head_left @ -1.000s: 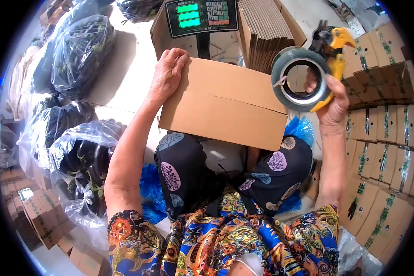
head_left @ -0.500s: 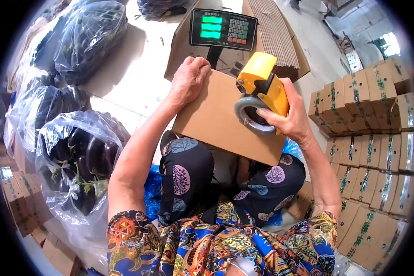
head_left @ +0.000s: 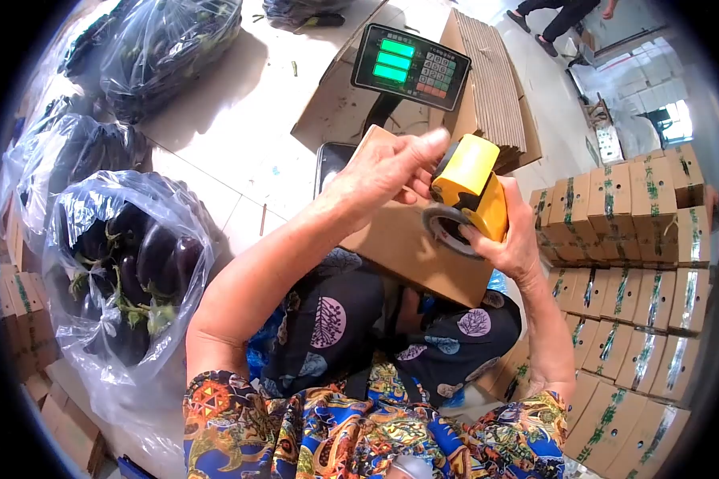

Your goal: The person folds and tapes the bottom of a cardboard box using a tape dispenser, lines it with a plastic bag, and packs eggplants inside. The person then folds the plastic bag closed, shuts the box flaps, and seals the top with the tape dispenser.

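Observation:
A yellow tape dispenser (head_left: 481, 199) with a roll of tape (head_left: 449, 231) is gripped in my right hand (head_left: 513, 235), held over a closed cardboard box (head_left: 411, 251). The box rests tilted by my knees. My left hand (head_left: 383, 172) is over the box's far left part, beside the dispenser's head. Its thumb is stretched out to the dispenser's edge, and the other fingers are loosely bent, apart from the thumb. No strip of tape can be made out between hand and dispenser. Part of the box is hidden by my left hand and forearm.
A scale with a lit green display (head_left: 411, 65) stands ahead. Behind it are stacked flat cardboard sheets (head_left: 487, 88). Clear bags of eggplants (head_left: 160, 263) lie to the left. Taped boxes (head_left: 615, 311) are piled on the right. A person's legs (head_left: 563, 22) show at the far right.
My left hand has left the box's far left corner and moved right to the dispenser's head. The dispenser has shifted slightly right and down. A person's legs have come into view at upper right.

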Action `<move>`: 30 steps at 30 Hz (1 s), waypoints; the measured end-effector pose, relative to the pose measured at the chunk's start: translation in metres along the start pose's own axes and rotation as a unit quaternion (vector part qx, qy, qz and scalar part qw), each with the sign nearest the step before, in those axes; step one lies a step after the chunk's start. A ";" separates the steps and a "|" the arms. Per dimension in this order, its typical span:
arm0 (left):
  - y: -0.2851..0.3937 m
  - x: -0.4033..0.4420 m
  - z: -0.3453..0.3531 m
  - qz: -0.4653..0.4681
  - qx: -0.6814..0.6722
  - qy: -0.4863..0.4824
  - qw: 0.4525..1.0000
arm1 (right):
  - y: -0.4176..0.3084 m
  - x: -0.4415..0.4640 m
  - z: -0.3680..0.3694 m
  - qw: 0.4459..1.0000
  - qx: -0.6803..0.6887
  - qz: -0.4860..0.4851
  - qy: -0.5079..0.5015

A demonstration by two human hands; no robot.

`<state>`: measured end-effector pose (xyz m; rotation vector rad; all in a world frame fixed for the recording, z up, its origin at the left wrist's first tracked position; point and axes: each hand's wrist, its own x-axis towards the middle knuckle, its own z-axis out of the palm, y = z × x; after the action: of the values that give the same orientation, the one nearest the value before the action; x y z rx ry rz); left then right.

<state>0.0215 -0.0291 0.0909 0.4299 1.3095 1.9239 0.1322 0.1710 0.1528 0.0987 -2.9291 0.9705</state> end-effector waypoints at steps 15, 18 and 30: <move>-0.023 0.011 -0.012 0.073 -0.092 0.013 0.993 | -0.004 0.008 0.004 0.999 -0.030 -0.028 -0.011; -0.026 0.012 -0.024 0.108 0.048 0.085 0.989 | -0.013 0.015 0.003 0.998 -0.037 -0.031 -0.028; -0.050 -0.042 -0.194 0.056 0.020 0.262 0.963 | -0.025 0.010 -0.005 0.986 -0.143 -0.014 -0.087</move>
<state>-0.0550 -0.1759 -0.0298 0.0022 1.6876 2.1985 0.1239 0.1530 0.1726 0.2193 -3.1792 0.5552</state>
